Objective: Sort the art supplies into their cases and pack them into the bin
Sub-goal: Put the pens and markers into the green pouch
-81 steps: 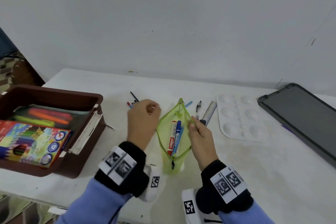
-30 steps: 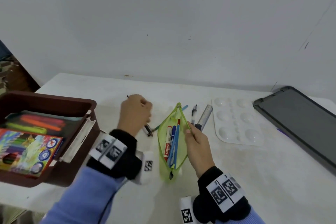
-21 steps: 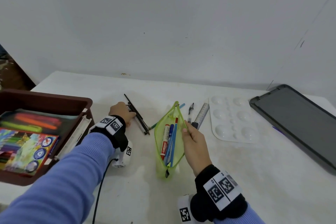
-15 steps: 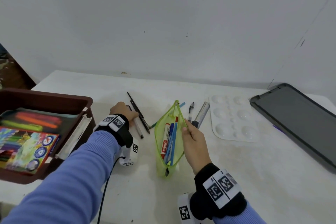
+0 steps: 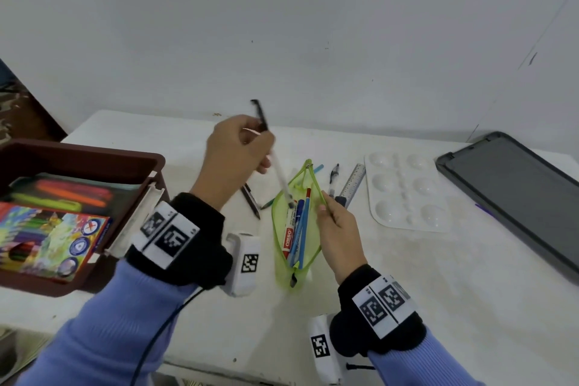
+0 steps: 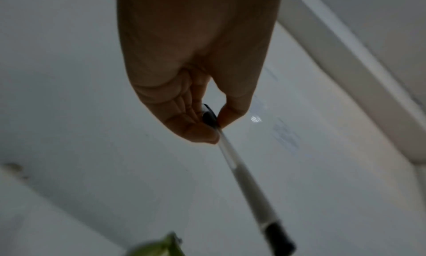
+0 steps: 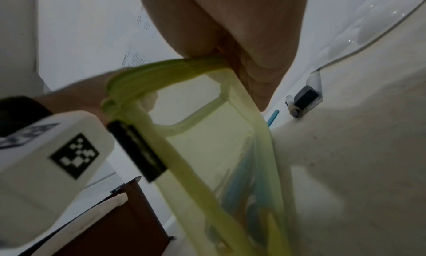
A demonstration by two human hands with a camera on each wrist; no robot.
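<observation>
Left hand (image 5: 233, 153) raised pinching pen (image 5: 279, 173), right hand (image 5: 336, 226) gripping pouch (image 5: 283, 257) rim

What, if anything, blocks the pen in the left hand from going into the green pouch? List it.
Nothing visible blocks it. The left hand holds the pen tip-down at the mouth of the green pouch, which the right hand pinches open. The markers already inside lie flat along the pouch, leaving room beside them.

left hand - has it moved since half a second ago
Yes. The left hand has risen off the table beside the brown bin and swung right, pointing a pen into the green pouch.
</observation>
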